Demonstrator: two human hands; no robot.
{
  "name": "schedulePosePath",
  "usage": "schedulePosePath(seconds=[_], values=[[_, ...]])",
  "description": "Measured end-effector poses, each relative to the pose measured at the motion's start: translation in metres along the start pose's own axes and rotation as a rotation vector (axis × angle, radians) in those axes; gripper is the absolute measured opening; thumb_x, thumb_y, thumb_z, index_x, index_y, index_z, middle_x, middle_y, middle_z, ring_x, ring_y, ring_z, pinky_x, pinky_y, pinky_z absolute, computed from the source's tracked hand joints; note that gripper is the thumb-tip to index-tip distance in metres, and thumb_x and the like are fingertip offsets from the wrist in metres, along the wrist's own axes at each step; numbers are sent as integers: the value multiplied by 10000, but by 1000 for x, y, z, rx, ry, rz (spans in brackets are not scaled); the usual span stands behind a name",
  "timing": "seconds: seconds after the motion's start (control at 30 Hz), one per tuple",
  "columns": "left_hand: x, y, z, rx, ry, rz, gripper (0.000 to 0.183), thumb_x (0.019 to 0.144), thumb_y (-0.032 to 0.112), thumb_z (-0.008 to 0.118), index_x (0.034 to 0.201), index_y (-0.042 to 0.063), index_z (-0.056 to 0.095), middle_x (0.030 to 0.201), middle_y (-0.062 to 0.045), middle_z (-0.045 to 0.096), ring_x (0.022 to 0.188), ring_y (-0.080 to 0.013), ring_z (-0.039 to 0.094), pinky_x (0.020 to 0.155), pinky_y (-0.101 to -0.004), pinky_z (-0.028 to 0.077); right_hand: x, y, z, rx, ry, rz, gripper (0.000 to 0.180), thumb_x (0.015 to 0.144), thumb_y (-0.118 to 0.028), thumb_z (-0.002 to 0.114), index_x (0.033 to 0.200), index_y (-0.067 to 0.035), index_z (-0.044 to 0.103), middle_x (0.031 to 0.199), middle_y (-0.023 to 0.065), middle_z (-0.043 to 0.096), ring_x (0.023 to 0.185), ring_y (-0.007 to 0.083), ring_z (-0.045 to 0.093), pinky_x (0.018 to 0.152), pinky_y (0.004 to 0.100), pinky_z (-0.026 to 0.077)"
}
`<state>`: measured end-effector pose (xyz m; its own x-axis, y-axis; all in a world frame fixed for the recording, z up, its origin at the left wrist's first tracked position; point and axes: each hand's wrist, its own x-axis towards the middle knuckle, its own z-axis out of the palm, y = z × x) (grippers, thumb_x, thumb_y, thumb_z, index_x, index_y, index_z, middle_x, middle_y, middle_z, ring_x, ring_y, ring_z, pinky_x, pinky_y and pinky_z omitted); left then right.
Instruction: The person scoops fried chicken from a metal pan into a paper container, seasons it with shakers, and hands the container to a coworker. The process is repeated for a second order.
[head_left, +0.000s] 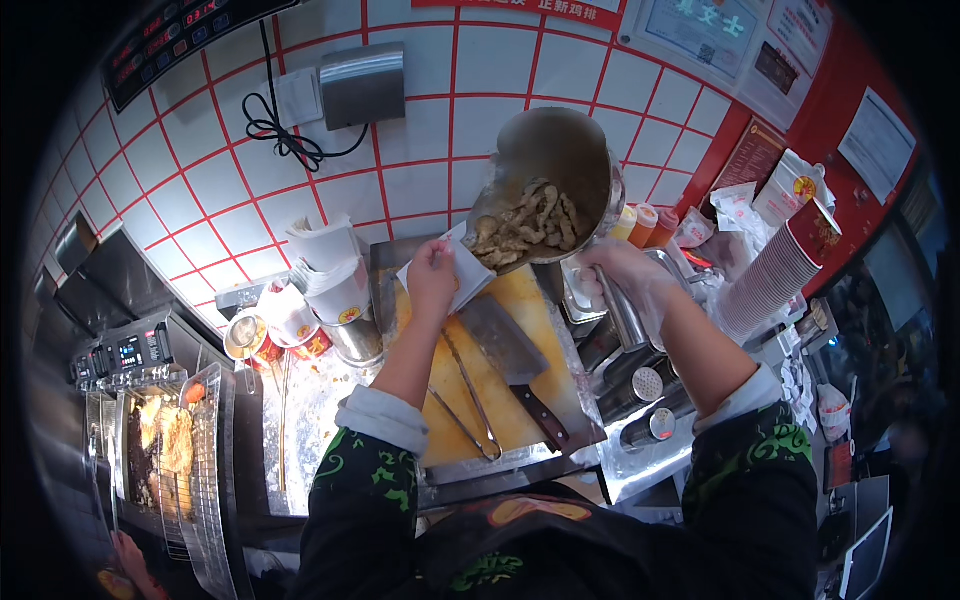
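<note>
In my right hand (630, 281), covered by a clear plastic glove, is the handle of a steel scoop (559, 142), tilted toward the left. Fried strips (532, 221) lie inside near its lower lip. My bare left hand (433, 281) grips a white paper bag (469, 277), its mouth held against the scoop's lip. How much is inside the bag is hidden. Below both hands is a yellowed cutting board (442, 397). A cleaver (506, 341) with a dark riveted handle rests on it, beside metal tongs (472, 397).
At left, a fryer (142, 457) with frying pieces adjoins a wire rack (202, 465); another person's hand (131, 559) is near it. Paper bags (330, 281) stand behind the board. Shakers (645, 385), sauce bottles (643, 225) and stacked paper cups (772, 270) occupy the right.
</note>
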<state>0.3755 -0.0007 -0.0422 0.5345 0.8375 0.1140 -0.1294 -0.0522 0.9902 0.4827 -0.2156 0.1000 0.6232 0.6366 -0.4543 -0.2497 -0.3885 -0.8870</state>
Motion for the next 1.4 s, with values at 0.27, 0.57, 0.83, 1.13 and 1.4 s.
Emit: schedulePosePath(seconds=[0.27, 0.57, 0.83, 1.13, 1.4], values=[[5, -6, 7, -53, 5, 3, 127, 894, 172, 571, 958, 62, 585, 802, 4, 580, 639, -61, 488, 491, -223, 399, 6, -19, -5, -190, 57, -99, 85, 825, -106, 519, 776, -55, 472, 578, 36, 467, 465, 136, 475, 422, 306, 402], [-5, 14, 16, -164, -3, -66, 105, 883, 182, 589, 934, 91, 582, 794, 3, 567, 623, -81, 491, 416, -239, 398, 4, -44, -11, -500, 51, -116, 211, 793, -164, 567, 644, -14, 569, 556, 64, 540, 470, 165, 530, 460, 304, 438], [0, 17, 16, -268, -2, -81, 69, 891, 104, 577, 932, 47, 578, 793, 10, 565, 681, -64, 485, 624, -211, 393, -3, -52, -5, -444, 124, -253, 194, 787, -156, 563, 645, -26, 539, 509, 77, 508, 400, 160, 497, 393, 292, 403], [1, 14, 15, -366, -93, -29, 117, 892, 166, 602, 950, 67, 577, 814, 13, 561, 723, -84, 507, 566, -231, 407, -8, -75, 8, -721, 37, -268, 220, 756, -188, 610, 622, -24, 550, 498, 75, 517, 426, 157, 523, 399, 293, 418], [9, 0, 8, -335, -145, -134, 155, 904, 198, 580, 1023, 100, 559, 956, -2, 574, 799, -121, 538, 525, -289, 453, -22, -104, 34, -935, 160, -266, 268, 798, -235, 570, 645, -15, 552, 572, 63, 563, 456, 134, 543, 468, 285, 436]])
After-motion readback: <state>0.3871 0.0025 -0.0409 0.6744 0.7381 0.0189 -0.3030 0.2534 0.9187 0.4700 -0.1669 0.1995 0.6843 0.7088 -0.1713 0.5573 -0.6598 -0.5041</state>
